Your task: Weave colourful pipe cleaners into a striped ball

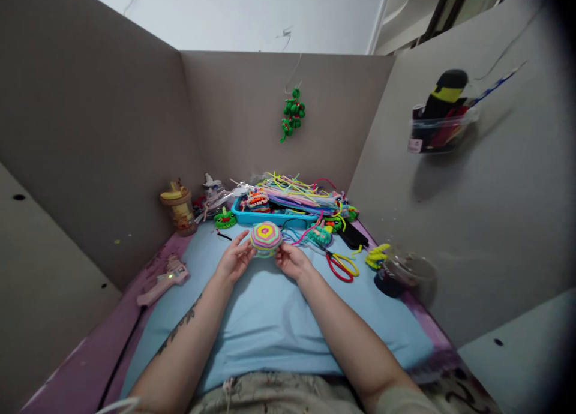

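A round ball of coiled pipe cleaners (266,237), ringed in pink, yellow, green and grey, is held above the blue cloth (265,306). My left hand (236,258) grips its left side between thumb and fingers. On the opposite side, my right hand (291,260) pinches the lower right edge. Fingertips behind the ball are partly hidden. Scissors (342,266) with red and yellow handles lie right of my right hand. A teal fuzzy piece (320,234) with loose strands sits just behind them.
A blue tray (274,219) heaped with pipe cleaners (297,195) stands at the back. A pink glue gun (165,280) and a cup (179,207) are at left. Right are a black phone (352,236), yellow fuzzy piece (377,256) and dark jar (389,281). Panels enclose three sides.
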The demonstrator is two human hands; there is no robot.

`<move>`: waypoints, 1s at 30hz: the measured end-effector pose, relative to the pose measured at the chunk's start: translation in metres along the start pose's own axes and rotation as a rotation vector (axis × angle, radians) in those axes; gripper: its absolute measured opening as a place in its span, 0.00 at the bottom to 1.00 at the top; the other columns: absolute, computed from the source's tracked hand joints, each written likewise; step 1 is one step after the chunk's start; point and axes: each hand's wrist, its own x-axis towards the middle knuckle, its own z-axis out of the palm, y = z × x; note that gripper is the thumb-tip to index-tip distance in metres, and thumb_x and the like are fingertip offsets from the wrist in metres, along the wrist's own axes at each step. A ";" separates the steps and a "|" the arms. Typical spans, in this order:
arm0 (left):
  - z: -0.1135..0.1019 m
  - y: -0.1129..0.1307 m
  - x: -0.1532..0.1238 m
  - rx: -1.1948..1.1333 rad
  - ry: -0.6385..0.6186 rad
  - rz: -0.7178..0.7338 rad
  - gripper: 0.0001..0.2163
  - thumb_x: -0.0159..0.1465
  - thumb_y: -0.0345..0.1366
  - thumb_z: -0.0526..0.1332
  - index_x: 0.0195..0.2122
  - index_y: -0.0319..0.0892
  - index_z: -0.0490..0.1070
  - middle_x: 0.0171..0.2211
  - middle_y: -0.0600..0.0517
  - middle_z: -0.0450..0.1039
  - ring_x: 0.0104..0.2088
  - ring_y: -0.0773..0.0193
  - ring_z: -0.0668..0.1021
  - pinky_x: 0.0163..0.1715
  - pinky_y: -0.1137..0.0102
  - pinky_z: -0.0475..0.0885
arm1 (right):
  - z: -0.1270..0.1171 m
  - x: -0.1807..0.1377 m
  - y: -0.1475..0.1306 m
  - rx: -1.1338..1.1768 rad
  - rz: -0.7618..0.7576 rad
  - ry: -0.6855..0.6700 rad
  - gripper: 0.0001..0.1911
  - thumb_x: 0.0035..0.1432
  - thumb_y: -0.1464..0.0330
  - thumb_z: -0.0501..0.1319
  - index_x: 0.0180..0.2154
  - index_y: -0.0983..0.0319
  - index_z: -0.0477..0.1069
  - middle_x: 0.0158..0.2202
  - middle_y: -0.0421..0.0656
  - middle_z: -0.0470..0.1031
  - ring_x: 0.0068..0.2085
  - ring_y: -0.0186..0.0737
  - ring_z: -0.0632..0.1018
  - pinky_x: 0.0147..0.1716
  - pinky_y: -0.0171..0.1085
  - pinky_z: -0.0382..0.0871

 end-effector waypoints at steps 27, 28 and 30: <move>0.016 -0.011 -0.013 0.405 -0.111 0.210 0.47 0.41 0.24 0.72 0.61 0.47 0.53 0.47 0.46 0.72 0.44 0.58 0.77 0.44 0.70 0.71 | 0.018 -0.024 0.015 -0.887 -0.616 -0.212 0.15 0.52 0.59 0.62 0.23 0.62 0.65 0.20 0.35 0.60 0.24 0.30 0.60 0.24 0.31 0.52; 0.017 -0.011 -0.014 0.390 -0.090 0.204 0.46 0.42 0.25 0.72 0.61 0.47 0.53 0.47 0.46 0.72 0.44 0.57 0.77 0.44 0.70 0.71 | 0.019 -0.024 0.015 -0.863 -0.608 -0.213 0.13 0.52 0.60 0.61 0.24 0.61 0.66 0.21 0.35 0.61 0.24 0.31 0.61 0.25 0.31 0.53; 0.018 -0.010 -0.014 0.340 -0.054 0.176 0.44 0.43 0.27 0.72 0.61 0.48 0.53 0.47 0.46 0.72 0.44 0.57 0.77 0.43 0.68 0.72 | 0.019 -0.025 0.013 -0.793 -0.594 -0.195 0.09 0.51 0.61 0.61 0.28 0.61 0.69 0.22 0.36 0.65 0.25 0.32 0.64 0.26 0.32 0.56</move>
